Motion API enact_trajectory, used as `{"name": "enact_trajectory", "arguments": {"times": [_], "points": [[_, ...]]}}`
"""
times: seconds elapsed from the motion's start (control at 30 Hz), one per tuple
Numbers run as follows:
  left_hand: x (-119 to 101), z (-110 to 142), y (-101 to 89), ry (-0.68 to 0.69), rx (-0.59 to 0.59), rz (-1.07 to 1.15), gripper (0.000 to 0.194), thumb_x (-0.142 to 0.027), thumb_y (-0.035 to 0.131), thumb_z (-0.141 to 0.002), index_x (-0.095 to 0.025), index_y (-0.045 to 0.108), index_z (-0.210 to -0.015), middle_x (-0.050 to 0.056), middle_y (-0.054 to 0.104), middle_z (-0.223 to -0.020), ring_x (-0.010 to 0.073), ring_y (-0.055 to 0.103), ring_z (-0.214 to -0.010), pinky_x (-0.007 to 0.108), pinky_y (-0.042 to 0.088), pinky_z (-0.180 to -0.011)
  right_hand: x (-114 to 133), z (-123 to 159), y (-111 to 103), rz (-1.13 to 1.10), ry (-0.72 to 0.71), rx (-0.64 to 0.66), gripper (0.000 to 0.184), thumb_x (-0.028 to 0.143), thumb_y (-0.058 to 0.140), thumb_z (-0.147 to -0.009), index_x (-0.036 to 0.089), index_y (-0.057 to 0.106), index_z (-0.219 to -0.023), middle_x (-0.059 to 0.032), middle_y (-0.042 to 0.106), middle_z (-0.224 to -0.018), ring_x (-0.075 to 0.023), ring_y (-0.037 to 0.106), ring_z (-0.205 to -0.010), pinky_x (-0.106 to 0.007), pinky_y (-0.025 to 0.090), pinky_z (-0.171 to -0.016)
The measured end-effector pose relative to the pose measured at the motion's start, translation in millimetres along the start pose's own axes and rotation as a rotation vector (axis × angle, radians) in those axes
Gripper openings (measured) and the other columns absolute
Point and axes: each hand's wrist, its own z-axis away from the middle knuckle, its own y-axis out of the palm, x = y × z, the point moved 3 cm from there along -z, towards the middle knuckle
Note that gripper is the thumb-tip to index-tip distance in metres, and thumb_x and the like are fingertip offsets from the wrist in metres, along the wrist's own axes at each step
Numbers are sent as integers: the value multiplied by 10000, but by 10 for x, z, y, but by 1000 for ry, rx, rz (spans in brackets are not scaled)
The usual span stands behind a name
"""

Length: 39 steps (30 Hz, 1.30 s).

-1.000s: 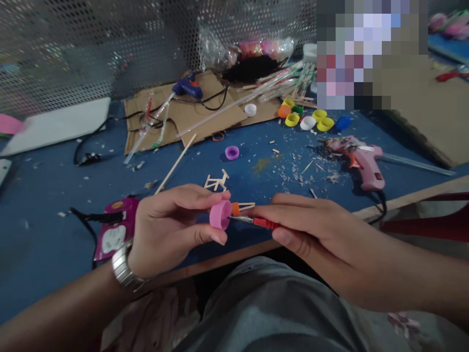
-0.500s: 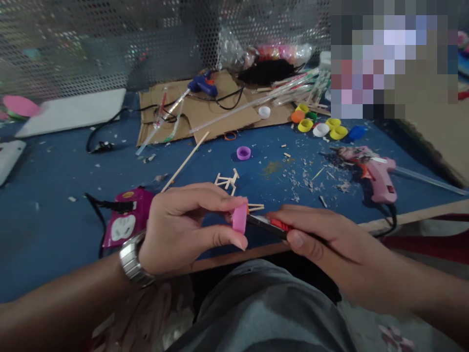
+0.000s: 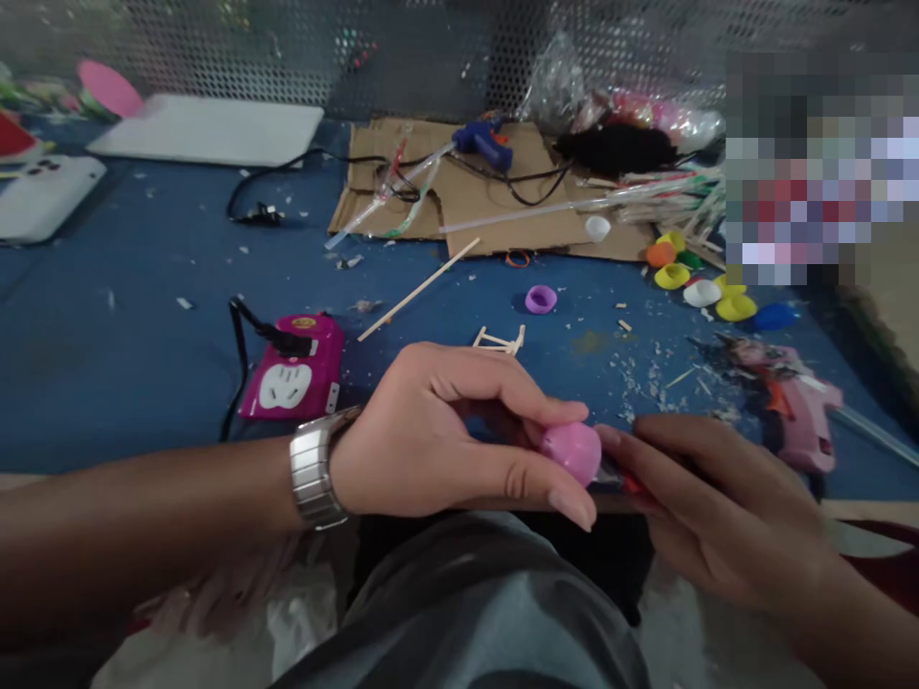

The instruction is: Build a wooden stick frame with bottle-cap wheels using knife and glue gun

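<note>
My left hand (image 3: 437, 435), a metal watch on its wrist, pinches a pink bottle cap (image 3: 575, 454) between thumb and fingers, its closed top turned toward me. My right hand (image 3: 732, 517) is closed around a red-and-black cutter knife (image 3: 633, 482), mostly covered by the fingers. Its front end is close against the cap's right side; whether it touches the inside is hidden. Behind the hands, a small frame of wooden sticks (image 3: 501, 343) lies on the blue table. A purple cap (image 3: 541, 300) rests just beyond it.
A magenta power adapter (image 3: 294, 368) lies left, a wooden stick (image 3: 420, 289) farther back. Cardboard (image 3: 531, 215) bears a blue glue gun (image 3: 484, 144). At right are a pink glue gun (image 3: 800, 411), several coloured caps (image 3: 736, 306) and scraps. A blurred area covers the upper right.
The view has shifted left. My left hand has turned the pink cap so its top faces me, and the knife, visible before, is now mostly hidden behind the cap and right fingers.
</note>
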Motion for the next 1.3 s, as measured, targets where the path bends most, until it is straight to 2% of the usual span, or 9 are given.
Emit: {"name": "enact_trajectory", "arguments": {"times": [0.27,0.37,0.5,0.63,0.77,0.87,1.0,1.17,1.3], "points": [[-17,-26,-12,82,50,-64,290,-196,1084,-706,-245,901,-925,54,912,-996,225,869,-841,299,711,-798,14,18,112,-490,229,77,450,323,508,-1162,269,634,-1591,-130,755,-1167,-272,773,-936,-357,662,-715],[-30,-33,-15,129,65,-84,287,-164,1069,-725,-249,893,-935,49,915,-1013,224,882,-897,282,711,-844,44,-20,126,-678,342,94,361,399,537,-1165,311,727,-1459,-81,762,-1032,-246,746,-834,-329,622,-677],[-43,-58,-18,127,72,-113,256,-209,1075,-726,-267,888,-892,37,912,-1004,247,892,-945,316,722,-896,88,-2,169,-996,555,153,330,463,558,-1157,244,773,-1037,-27,632,-773,-175,552,-639,-283,472,-568],[-39,-83,-28,95,79,-114,268,-189,1077,-709,-295,898,-879,31,916,-1042,256,894,-959,310,721,-886,143,136,283,-1433,808,250,405,531,504,-1168,203,710,-1050,9,523,-729,-130,410,-587,-265,360,-530],[-37,-92,-42,117,92,-120,265,-161,1059,-733,-308,907,-893,31,917,-1059,256,896,-980,287,709,-905,185,217,357,-1755,921,292,367,563,548,-1143,229,663,-1044,13,529,-850,-89,390,-546,-245,355,-505],[-32,-93,-50,123,63,-123,258,-185,1071,-718,-296,910,-886,45,915,-1035,266,897,-954,303,713,-875,173,193,338,-1665,905,268,361,534,507,-1163,233,686,-1070,10,540,-837,-99,399,-560,-246,356,-515],[-15,-81,-29,101,37,-125,274,-234,1102,-669,-289,897,-841,34,898,-895,249,876,-828,317,708,-810,113,78,224,-1134,676,181,339,487,556,-1154,238,745,-1023,-16,584,-769,-168,514,-642,-285,449,-577],[0,-41,8,105,29,-114,248,-268,1085,-715,-247,890,-868,28,898,-895,203,848,-771,289,685,-763,86,55,167,-658,321,90,399,372,551,-1154,293,674,-1526,-116,758,-1109,-276,747,-915,-371,647,-743],[-5,-26,12,102,39,-114,284,-256,1099,-690,-208,896,-883,32,883,-833,183,822,-723,263,671,-718,92,126,192,-581,258,85,461,334,545,-1150,260,620,-1599,-137,755,-1165,-273,744,-930,-373,666,-740]]}}
